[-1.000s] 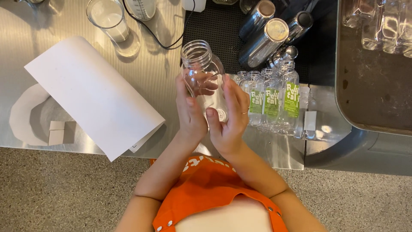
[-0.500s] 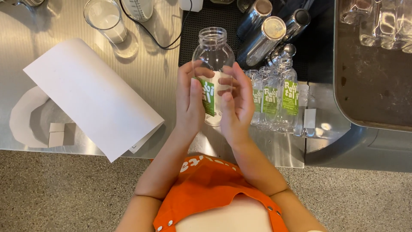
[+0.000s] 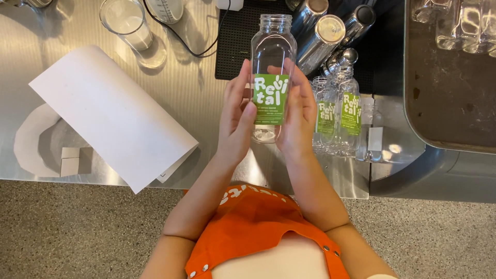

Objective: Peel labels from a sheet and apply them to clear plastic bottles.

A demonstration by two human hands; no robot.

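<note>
I hold a clear, empty plastic bottle [image 3: 271, 51] with a green label between both hands, its open neck pointing away from me. My left hand [image 3: 236, 121] presses flat on the bottle's left side. My right hand [image 3: 299, 119] presses on its right side, fingers along the label's edge. The label faces up toward the camera. Just right of my right hand stand more clear bottles with green labels [image 3: 338, 111] on the steel counter [image 3: 196, 88].
A large white sheet [image 3: 111, 116] lies at the left, over a white roll of backing paper [image 3: 31, 137]. A glass measuring cup [image 3: 126, 20], a black mat [image 3: 235, 46], metal shakers [image 3: 328, 31] and a dark tray with clear bottles [image 3: 449, 77] surround the work spot.
The bottle has been turned in my hands so its green label now faces up, and it has been lifted further from me. Both hands shifted to its sides.
</note>
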